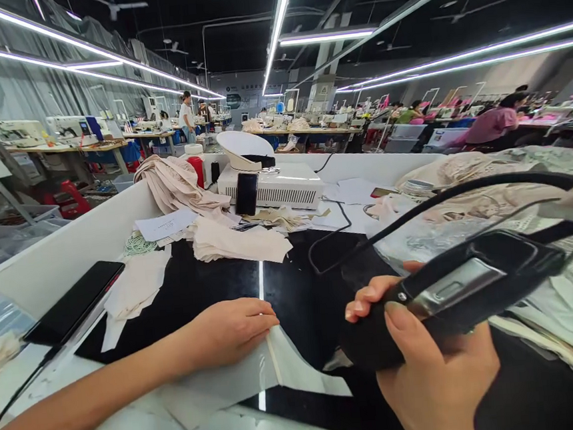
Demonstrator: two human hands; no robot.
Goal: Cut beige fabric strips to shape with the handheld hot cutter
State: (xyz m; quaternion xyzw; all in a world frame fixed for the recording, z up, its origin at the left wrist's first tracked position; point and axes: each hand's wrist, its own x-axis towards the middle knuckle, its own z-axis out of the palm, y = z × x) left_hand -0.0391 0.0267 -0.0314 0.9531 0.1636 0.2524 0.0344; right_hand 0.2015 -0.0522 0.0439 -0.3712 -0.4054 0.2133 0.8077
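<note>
My left hand (236, 330) is closed with its fingertips at the upper edge of a pale fabric piece (300, 368), which lies over the front edge of a glossy black work surface (222, 287). A narrow strip or seam runs down the cloth from my fingers. In my right hand (430, 370), fingers wrap around a black iron (453, 287) with a shiny metal plate on its side. It is tilted above the black surface, to the right of the fabric. Its underside is mostly hidden, and a thick black cable (430, 199) arches behind it.
Stacked cream fabric pieces (238, 239) lie ahead, with another stack (137, 285) at the left near a black phone (76, 300). A white box (284, 187) stands at the back with a smaller phone (246, 194) against it. Lace fabric (478, 168) piles up at the right.
</note>
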